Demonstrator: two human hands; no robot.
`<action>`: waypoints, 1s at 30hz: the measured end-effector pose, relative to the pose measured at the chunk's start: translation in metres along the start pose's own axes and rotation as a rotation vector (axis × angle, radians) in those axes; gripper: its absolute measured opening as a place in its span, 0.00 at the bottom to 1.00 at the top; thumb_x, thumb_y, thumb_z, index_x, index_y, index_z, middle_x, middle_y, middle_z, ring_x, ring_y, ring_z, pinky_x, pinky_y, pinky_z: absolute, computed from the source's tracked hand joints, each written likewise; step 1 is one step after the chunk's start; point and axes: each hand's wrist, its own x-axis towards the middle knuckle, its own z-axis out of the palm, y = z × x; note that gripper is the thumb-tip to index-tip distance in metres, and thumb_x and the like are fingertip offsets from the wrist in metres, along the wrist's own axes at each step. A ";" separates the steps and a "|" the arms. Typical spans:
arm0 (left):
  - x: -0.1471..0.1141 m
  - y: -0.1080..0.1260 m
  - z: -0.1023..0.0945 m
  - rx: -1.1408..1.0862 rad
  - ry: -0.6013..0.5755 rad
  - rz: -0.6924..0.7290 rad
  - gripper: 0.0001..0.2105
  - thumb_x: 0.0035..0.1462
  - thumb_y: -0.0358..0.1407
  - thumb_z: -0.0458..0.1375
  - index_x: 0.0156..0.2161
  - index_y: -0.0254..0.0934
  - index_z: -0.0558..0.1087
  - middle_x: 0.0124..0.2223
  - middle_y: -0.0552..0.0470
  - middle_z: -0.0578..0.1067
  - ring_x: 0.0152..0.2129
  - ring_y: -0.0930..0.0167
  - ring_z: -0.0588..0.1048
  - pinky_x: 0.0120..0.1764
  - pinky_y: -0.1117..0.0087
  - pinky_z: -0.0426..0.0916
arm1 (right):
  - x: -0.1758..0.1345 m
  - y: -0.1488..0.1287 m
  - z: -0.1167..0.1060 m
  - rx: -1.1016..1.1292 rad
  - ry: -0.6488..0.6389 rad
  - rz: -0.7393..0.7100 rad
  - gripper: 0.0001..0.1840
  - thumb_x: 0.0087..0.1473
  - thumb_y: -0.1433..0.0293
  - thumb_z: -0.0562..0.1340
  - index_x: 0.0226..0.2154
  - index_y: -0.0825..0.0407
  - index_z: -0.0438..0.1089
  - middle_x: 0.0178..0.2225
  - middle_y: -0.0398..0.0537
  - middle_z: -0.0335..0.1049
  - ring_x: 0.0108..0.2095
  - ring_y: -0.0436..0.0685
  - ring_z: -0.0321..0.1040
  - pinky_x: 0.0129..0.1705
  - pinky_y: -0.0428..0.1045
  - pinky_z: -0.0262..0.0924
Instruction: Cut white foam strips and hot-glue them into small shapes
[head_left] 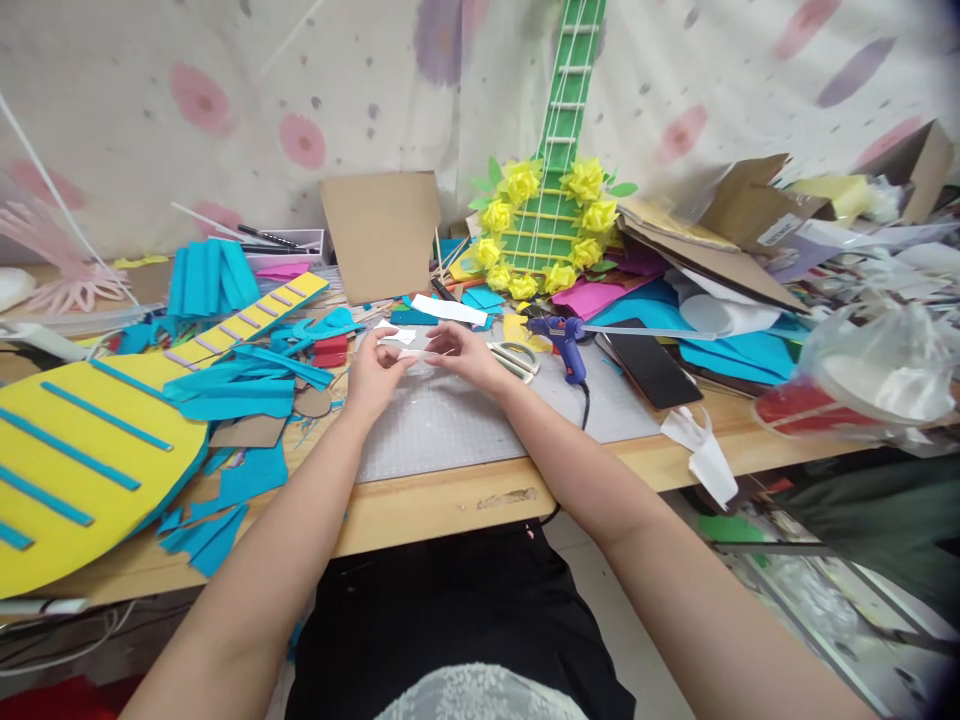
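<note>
Over the grey cutting mat (420, 440), my left hand (373, 375) pinches a small piece of white paper (409, 354). My right hand (466, 357) has its fingertips closed on the other end of that paper. Just behind my hands lies a white paper strip (450, 310). Scissors (517, 358) rest to the right of my right hand, partly hidden by it. A blue glue gun (564, 345) with a clear glue stick stands farther right on the mat.
A yellow cardboard guitar shape (90, 450) and blue paper scraps (232, 490) cover the left side. A green guitar with yellow flowers (551, 215) leans at the back. A phone (652, 365), a plastic tub (847, 380) and piled cardboard (720, 260) are on the right.
</note>
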 end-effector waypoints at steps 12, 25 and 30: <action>-0.007 0.008 0.003 -0.061 0.069 0.099 0.22 0.38 0.26 0.63 0.42 0.40 0.68 0.34 0.53 0.74 0.30 0.74 0.75 0.32 0.76 0.69 | -0.007 -0.002 0.002 -0.191 0.074 0.051 0.16 0.43 0.71 0.62 0.39 0.53 0.64 0.28 0.40 0.68 0.29 0.48 0.66 0.36 0.46 0.61; 0.006 -0.004 0.008 0.109 0.072 -0.116 0.20 0.37 0.23 0.60 0.39 0.39 0.66 0.26 0.57 0.70 0.19 0.75 0.69 0.25 0.74 0.64 | 0.013 -0.015 -0.034 -0.859 0.202 0.286 0.11 0.54 0.63 0.56 0.31 0.51 0.71 0.34 0.48 0.74 0.36 0.55 0.68 0.37 0.48 0.59; 0.008 -0.003 0.003 0.332 0.160 0.051 0.19 0.38 0.25 0.62 0.39 0.41 0.70 0.33 0.54 0.72 0.24 0.73 0.66 0.34 0.72 0.61 | 0.028 -0.020 -0.015 -1.276 -0.065 0.209 0.15 0.55 0.69 0.53 0.41 0.55 0.71 0.47 0.59 0.69 0.47 0.62 0.66 0.43 0.52 0.61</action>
